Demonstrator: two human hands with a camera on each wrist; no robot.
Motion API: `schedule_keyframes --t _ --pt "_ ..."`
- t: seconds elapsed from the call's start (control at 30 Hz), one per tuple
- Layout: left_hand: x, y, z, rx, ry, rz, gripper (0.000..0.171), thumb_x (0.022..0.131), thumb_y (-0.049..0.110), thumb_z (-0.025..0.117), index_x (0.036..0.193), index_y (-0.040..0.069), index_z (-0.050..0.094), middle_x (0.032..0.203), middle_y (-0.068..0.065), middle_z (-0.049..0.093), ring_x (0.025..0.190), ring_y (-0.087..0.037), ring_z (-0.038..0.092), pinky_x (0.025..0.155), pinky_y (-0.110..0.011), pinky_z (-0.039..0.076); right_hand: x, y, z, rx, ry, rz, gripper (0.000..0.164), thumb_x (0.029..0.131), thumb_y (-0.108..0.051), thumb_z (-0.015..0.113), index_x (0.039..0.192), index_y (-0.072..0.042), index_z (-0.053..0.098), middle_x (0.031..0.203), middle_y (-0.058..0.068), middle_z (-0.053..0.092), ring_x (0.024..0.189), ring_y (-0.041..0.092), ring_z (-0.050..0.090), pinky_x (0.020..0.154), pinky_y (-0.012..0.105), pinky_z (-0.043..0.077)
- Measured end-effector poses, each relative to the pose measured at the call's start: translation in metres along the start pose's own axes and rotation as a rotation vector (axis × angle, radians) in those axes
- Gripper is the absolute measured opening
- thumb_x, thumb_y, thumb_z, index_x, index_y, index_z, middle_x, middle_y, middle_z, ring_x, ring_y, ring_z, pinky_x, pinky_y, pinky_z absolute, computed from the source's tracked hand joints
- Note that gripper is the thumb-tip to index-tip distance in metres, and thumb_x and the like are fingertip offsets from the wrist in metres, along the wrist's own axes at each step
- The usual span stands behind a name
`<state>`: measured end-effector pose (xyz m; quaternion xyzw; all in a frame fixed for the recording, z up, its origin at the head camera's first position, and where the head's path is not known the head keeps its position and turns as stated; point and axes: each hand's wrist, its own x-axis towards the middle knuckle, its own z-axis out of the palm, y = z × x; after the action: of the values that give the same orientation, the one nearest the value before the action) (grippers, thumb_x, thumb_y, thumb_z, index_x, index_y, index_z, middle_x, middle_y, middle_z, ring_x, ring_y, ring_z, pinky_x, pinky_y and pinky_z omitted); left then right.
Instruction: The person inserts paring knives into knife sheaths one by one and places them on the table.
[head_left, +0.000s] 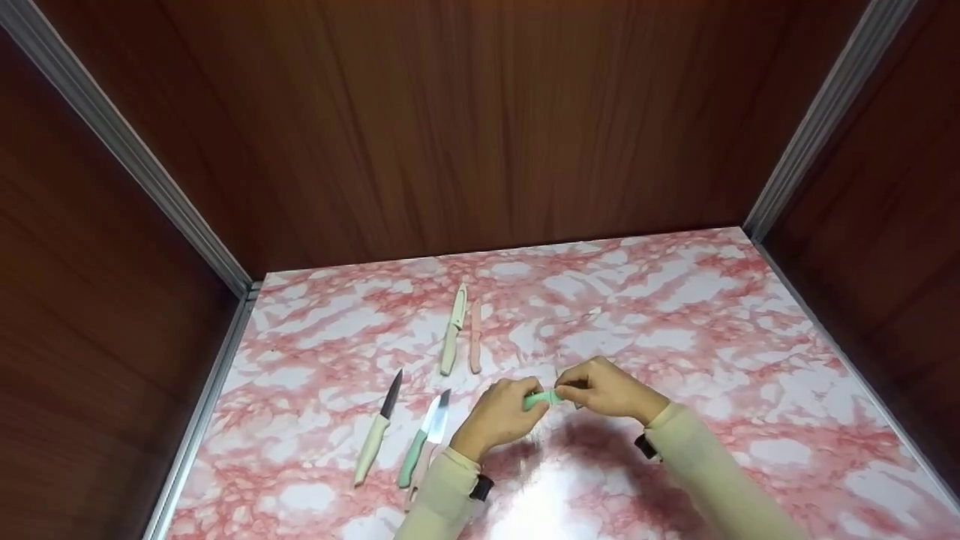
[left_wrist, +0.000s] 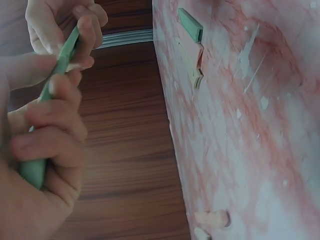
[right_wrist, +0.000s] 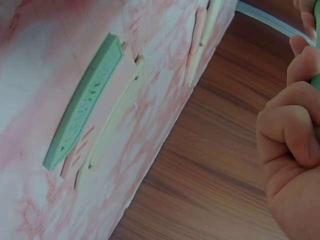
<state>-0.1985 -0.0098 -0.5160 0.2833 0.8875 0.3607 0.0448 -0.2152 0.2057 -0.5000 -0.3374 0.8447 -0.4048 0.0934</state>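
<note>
Both hands meet over the table around a slim green-handled knife [head_left: 535, 400]. My left hand [head_left: 502, 412] grips it with curled fingers, and the handle's rounded end [left_wrist: 34, 172] shows beneath them in the left wrist view. My right hand [head_left: 611, 390] pinches its other end between thumb and fingers, hiding most of that end. Whether a blade or a cover is there I cannot tell. Three blade covers, green [right_wrist: 82, 105], pink [right_wrist: 112, 87] and cream [right_wrist: 117, 110], lie side by side on the table in the right wrist view.
Left of my hands lie a cream-handled knife [head_left: 371, 442] with a dark blade, a green-handled knife [head_left: 414, 457] and a pink-handled knife [head_left: 420, 476], partly behind my left sleeve. Farther back lie slim cream [head_left: 450, 349] and pink [head_left: 475, 337] knife-like pieces. Brown panels [head_left: 480, 127] enclose the marbled table [head_left: 675, 300].
</note>
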Motion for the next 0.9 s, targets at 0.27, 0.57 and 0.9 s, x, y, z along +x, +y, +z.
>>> schedule_keyframes --t 0.27,0.57,0.9 --pt "-0.005 0.0 -0.002 0.066 -0.097 -0.027 0.006 0.093 0.02 0.056 0.088 0.016 0.057 0.063 0.009 0.04 0.054 -0.005 0.039 0.049 -0.022 0.034 0.003 0.016 0.004 -0.04 -0.018 0.022 0.013 0.093 -0.025 0.061 0.085 -0.021 0.07 0.067 -0.006 0.061 0.053 0.002 0.048 0.05 0.024 0.044" --pt "-0.008 -0.017 -0.014 0.065 -0.049 -0.047 0.006 0.093 0.019 0.056 0.09 0.015 0.06 0.063 0.009 0.043 0.054 -0.006 0.04 0.051 -0.023 0.036 -0.008 0.028 -0.014 -0.109 0.052 0.139 0.023 0.096 -0.03 0.055 0.098 -0.011 0.069 0.065 -0.006 0.058 0.049 0.003 0.042 0.05 0.024 0.041" --pt "0.002 -0.036 -0.036 0.081 0.122 -0.17 0.008 0.093 0.013 0.053 0.094 0.007 0.057 0.067 0.002 0.051 0.054 -0.011 0.044 0.051 -0.028 0.04 -0.024 0.046 -0.023 -0.194 0.063 0.196 0.019 0.094 -0.022 0.058 0.096 -0.007 0.069 0.067 0.003 0.061 0.05 0.004 0.041 0.049 0.025 0.038"
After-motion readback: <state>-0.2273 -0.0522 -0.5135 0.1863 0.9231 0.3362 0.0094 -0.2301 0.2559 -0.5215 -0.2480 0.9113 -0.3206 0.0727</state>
